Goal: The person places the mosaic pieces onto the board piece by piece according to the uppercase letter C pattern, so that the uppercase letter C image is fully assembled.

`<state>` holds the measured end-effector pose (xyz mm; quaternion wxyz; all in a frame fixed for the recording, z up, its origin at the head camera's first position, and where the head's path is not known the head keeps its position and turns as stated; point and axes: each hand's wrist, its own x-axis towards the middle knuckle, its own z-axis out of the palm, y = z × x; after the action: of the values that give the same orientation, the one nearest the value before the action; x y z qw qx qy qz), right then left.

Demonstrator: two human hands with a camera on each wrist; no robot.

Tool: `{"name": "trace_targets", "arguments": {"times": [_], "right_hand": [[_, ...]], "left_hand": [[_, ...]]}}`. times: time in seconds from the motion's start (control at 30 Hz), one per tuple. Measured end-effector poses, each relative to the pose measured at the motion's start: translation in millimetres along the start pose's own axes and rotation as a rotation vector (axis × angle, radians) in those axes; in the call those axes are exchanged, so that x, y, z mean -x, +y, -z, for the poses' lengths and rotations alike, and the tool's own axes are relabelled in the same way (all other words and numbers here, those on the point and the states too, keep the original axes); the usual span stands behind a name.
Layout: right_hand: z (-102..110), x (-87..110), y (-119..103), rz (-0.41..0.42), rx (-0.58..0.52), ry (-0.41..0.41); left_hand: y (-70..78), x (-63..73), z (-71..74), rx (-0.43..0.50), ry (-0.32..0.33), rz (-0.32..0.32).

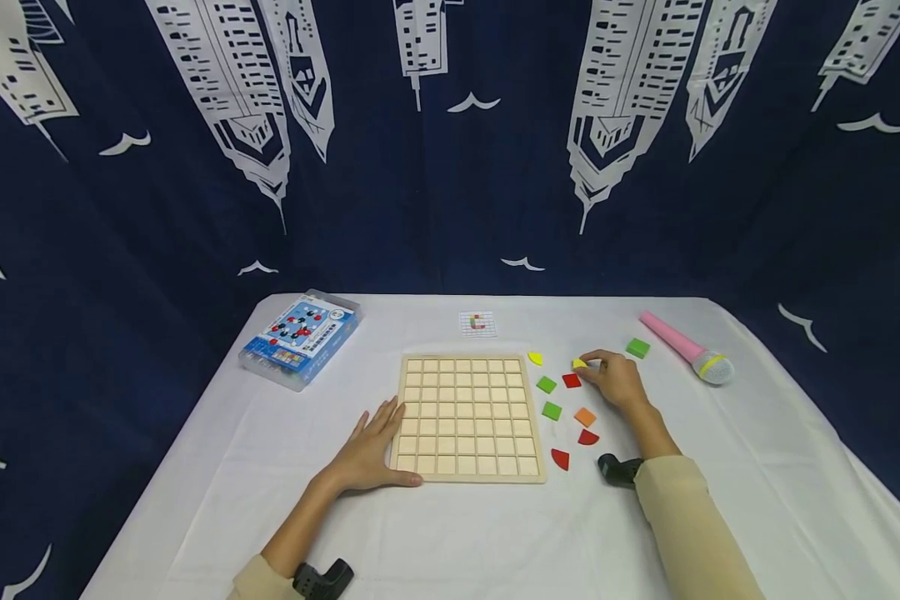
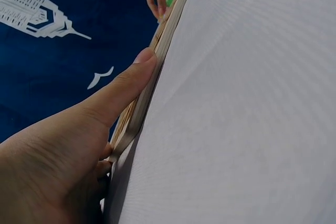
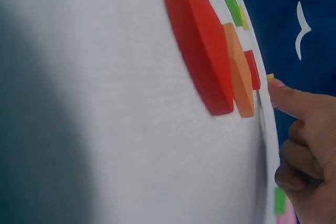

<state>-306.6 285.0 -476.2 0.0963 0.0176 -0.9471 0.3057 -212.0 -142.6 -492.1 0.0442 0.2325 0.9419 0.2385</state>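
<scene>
A wooden grid board [image 1: 468,419] lies flat near the middle of the table. My left hand [image 1: 371,450] rests at its lower left corner, fingers spread along the left side and thumb along the near edge; in the left wrist view the thumb [image 2: 123,87] lies straight against the rim. To the right of the board, my right hand [image 1: 617,381] pinches a small yellow piece [image 1: 578,364] between thumb and fingertips. Just below that piece is a red square [image 1: 572,381]. The right wrist view shows the yellow piece [image 3: 270,76] only as a sliver by the thumb.
Around the right hand lie green squares [image 1: 551,411], an orange square [image 1: 585,417], red quarter-round pieces [image 1: 560,459] and another yellow piece [image 1: 536,358]. A pattern card [image 1: 477,324] sits behind the board. A blue-labelled box [image 1: 300,337] is at left, a pink microphone [image 1: 686,346] at right.
</scene>
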Motion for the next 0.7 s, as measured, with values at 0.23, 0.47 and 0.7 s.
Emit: {"name": "trace_targets", "arguments": {"times": [0.23, 0.47, 0.7], "right_hand": [[4, 4.9, -35, 0.076, -0.110, 0.113], [-7, 5.5, -92, 0.222, -0.109, 0.118], [-45, 3.4, -121, 0.226, -0.147, 0.019]], "left_hand": [[0.1, -0.8, -0.5, 0.012, 0.011, -0.013], [-2.5, -0.4, 0.8, 0.013, 0.024, -0.022], [-2.7, 0.9, 1.1, 0.021, 0.020, -0.019]]}}
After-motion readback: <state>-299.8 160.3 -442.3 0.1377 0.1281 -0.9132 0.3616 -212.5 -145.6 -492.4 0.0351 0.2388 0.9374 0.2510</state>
